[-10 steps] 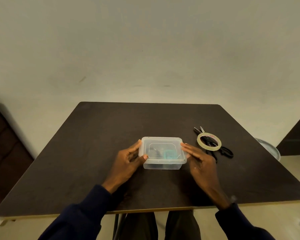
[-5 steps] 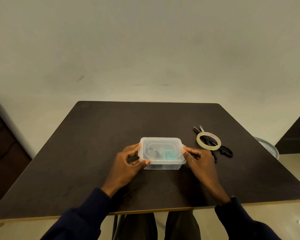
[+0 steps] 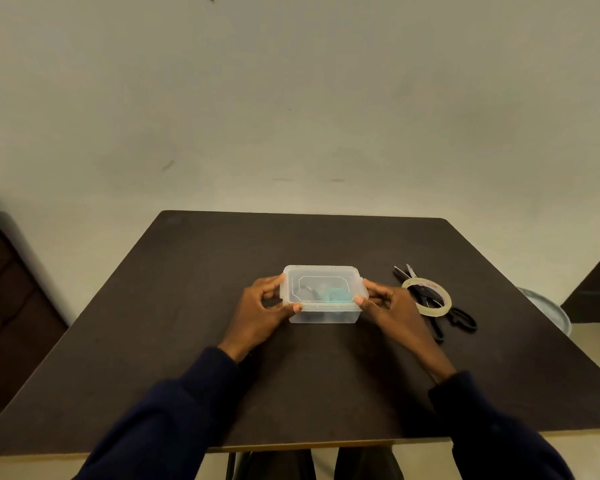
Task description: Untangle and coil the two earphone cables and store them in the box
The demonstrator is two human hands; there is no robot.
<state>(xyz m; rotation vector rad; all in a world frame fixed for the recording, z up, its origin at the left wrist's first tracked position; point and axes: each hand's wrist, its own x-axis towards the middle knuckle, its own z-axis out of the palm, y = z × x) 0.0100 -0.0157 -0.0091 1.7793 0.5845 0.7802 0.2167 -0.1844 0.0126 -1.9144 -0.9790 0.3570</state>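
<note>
A clear plastic box (image 3: 324, 310) with its lid on stands on the middle of the dark table (image 3: 187, 306). Through the lid I see a dark coiled earphone cable (image 3: 305, 292) on the left and a teal one (image 3: 333, 295) on the right. My left hand (image 3: 262, 311) grips the box's left end, thumb on the lid's front corner. My right hand (image 3: 390, 308) grips the right end the same way.
A roll of clear tape (image 3: 428, 296) lies on black scissors (image 3: 458, 318) just right of my right hand. A round grey object (image 3: 548, 311) sits beyond the table's right edge. A dark cabinet (image 3: 11, 306) stands at the left.
Both hands have closed in on the box's ends, thumbs now on the lid's front corners. The view has tilted slightly; the box stays in place.
</note>
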